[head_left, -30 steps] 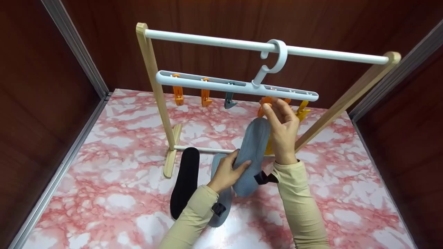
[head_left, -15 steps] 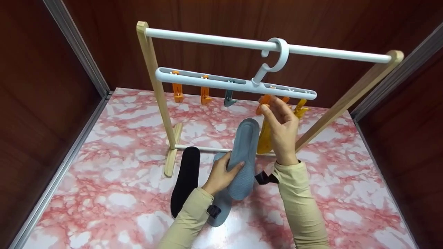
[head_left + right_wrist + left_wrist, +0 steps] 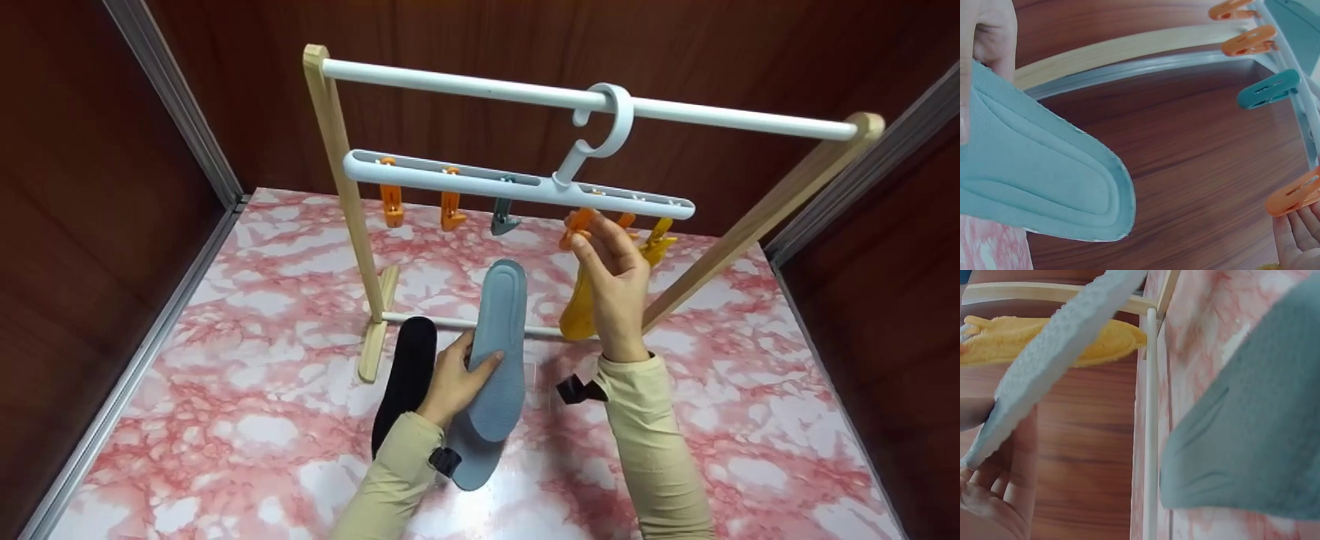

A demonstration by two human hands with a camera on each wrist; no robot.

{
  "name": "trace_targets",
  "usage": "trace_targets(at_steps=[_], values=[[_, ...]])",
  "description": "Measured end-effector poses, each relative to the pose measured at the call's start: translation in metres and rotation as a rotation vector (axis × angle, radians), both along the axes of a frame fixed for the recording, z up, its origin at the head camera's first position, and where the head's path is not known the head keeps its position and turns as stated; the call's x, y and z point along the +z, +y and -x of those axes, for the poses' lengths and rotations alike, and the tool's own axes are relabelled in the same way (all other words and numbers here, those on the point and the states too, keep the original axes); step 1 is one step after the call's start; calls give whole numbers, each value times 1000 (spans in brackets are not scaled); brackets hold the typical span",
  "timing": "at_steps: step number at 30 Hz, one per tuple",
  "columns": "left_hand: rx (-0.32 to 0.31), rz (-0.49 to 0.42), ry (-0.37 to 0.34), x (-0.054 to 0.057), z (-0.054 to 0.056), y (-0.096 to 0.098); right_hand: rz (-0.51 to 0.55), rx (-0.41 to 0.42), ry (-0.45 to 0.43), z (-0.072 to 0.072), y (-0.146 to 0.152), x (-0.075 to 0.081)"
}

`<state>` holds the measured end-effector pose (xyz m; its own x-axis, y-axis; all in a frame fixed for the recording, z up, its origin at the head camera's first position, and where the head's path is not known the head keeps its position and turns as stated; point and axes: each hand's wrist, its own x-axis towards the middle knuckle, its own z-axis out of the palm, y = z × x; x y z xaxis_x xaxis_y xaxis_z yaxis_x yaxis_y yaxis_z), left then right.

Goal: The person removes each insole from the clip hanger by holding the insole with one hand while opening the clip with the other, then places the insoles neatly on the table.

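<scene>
My left hand (image 3: 457, 379) holds a grey-blue insole (image 3: 499, 337) by its edge, thumb on the upper face and fingers behind. In the left wrist view that insole (image 3: 1055, 354) shows nearly edge-on, raised off the table. A second grey-blue insole (image 3: 480, 469) lies on the table beneath it, partly covered. My right hand (image 3: 619, 277) pinches an orange clip (image 3: 576, 229) under the pale blue clip hanger (image 3: 465, 178). The right wrist view shows this clip (image 3: 1297, 194) at the fingertips, apart from the held insole (image 3: 1055, 169).
The hanger hooks over the white bar (image 3: 487, 88) of a wooden rack. Orange clips and a dark green clip (image 3: 502, 214) hang to the left. A yellow insole (image 3: 579, 315) hangs behind my right hand. A black insole (image 3: 409, 375) lies left on the marbled table (image 3: 225, 375).
My left hand has drawn the grey-blue insole left and away from the orange clip, standing it more upright. My right hand stays at the clip.
</scene>
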<state>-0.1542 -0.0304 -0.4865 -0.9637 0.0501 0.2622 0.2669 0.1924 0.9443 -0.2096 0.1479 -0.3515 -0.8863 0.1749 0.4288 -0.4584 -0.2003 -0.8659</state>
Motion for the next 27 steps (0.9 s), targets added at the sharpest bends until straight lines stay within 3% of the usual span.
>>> trace_targets(at_steps=[6,15,27], values=[[10,28,-17,-7,-4,-10,-11,-8,-16,0,0,-4],[85,207,1,-21,-9,-15,3,22,24,0,-6,-9],[26,216,-110,-33,-11,-18,-5,-18,-10,0,-2,-15]])
